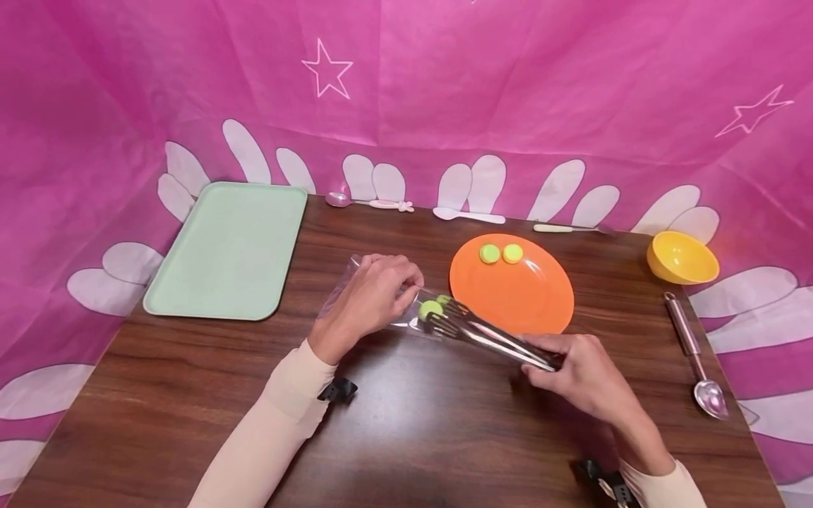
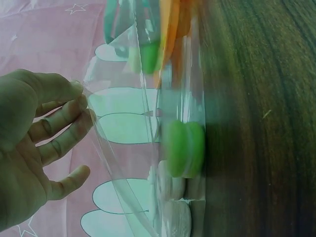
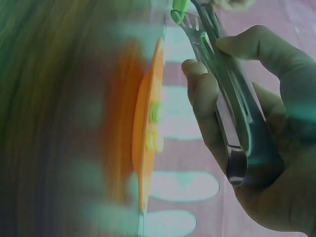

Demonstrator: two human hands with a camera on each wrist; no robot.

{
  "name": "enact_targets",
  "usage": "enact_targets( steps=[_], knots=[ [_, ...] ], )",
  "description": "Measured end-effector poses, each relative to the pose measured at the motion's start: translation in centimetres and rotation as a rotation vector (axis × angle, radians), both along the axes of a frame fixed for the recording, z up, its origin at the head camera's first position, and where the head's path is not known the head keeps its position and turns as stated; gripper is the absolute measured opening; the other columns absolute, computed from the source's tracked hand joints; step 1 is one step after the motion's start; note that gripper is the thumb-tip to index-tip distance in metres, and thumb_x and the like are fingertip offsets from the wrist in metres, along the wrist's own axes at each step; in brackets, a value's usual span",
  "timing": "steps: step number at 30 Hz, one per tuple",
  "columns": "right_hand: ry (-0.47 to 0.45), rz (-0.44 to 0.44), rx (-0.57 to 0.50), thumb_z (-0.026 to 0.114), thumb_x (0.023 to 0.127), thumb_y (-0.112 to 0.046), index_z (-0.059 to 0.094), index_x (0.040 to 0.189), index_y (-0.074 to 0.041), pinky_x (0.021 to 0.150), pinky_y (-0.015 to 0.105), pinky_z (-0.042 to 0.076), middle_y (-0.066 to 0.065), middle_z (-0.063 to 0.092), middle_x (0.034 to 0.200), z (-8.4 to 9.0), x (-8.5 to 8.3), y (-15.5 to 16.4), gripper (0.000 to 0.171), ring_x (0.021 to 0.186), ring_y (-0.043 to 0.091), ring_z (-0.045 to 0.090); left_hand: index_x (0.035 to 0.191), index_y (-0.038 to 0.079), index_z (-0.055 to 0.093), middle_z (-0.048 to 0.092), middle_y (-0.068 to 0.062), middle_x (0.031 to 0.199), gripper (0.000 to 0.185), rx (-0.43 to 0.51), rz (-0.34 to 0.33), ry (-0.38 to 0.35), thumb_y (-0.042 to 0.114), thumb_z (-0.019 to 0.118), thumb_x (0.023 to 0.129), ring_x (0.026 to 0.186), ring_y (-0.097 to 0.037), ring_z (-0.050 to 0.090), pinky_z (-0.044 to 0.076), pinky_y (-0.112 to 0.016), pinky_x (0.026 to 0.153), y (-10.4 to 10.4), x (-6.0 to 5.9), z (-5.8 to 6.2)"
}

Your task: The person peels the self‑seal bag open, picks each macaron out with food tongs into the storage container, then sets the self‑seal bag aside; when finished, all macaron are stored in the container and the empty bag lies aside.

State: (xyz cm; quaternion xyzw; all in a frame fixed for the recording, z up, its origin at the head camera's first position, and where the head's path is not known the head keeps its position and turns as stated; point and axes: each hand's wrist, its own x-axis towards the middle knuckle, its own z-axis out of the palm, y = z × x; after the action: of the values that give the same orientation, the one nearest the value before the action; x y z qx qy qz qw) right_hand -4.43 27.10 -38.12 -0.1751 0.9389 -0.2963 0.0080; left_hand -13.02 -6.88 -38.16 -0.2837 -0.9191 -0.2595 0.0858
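My left hand (image 1: 381,289) pinches the edge of a clear plastic bag (image 2: 118,163) between thumb and fingers, above the table. In my right hand (image 1: 584,370) are metal tongs (image 1: 502,342), gripped along the handle, with their slotted ends at the bag's mouth. A green macaron (image 2: 144,58) is at the tong tips. Another green macaron (image 2: 186,149) lies inside the bag, on the table side. Pale rounded shapes (image 2: 177,215) show through the plastic below it, too unclear to name. The orange plate (image 1: 508,303) carries a green macaron (image 1: 489,254) and a yellow macaron (image 1: 512,254).
A pale green tray (image 1: 229,254) lies at the left. Along the back edge are a pink-handled spoon (image 1: 375,204), a white spoon (image 1: 470,216) and a utensil with a pale yellow handle (image 1: 559,228). At the right are a yellow bowl (image 1: 682,259) and a metal scoop (image 1: 695,356).
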Motion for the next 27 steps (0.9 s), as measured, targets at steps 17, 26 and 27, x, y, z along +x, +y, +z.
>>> enact_targets(
  steps=[17,26,27],
  knots=[
    [0.055,-0.312,0.079,0.092,0.08,-0.016,0.079,0.121,0.001,0.065,0.018,0.044,0.03,0.079,0.11,-2.2,-3.2,2.5,0.046,0.083,0.034,0.07,0.097,0.014,0.078,0.077,0.002,0.094,0.007,0.001,-0.012,0.003,0.009,0.073,0.097,0.092,-0.018,0.074,0.053,-0.052,0.108,0.3,0.2,0.1],
    [0.045,-0.338,0.117,0.092,0.08,-0.019,0.078,0.125,0.001,0.069,0.028,0.049,0.031,0.078,0.112,-1.7,-3.0,2.3,0.052,0.088,0.04,0.072,0.099,0.014,0.078,0.078,0.0,0.095,0.008,0.007,-0.004,-0.008,0.008,0.073,0.096,0.093,-0.019,0.075,0.052,-0.052,0.11,0.2,0.1,0.2],
    [0.047,-0.341,0.112,0.092,0.08,-0.019,0.077,0.126,0.001,0.069,0.025,0.049,0.03,0.078,0.112,-1.5,-2.8,2.2,0.053,0.088,0.039,0.072,0.099,0.014,0.078,0.078,0.0,0.095,0.008,0.007,-0.005,-0.007,0.007,0.073,0.096,0.093,-0.019,0.075,0.052,-0.052,0.11,0.2,0.1,0.2]
  ],
)
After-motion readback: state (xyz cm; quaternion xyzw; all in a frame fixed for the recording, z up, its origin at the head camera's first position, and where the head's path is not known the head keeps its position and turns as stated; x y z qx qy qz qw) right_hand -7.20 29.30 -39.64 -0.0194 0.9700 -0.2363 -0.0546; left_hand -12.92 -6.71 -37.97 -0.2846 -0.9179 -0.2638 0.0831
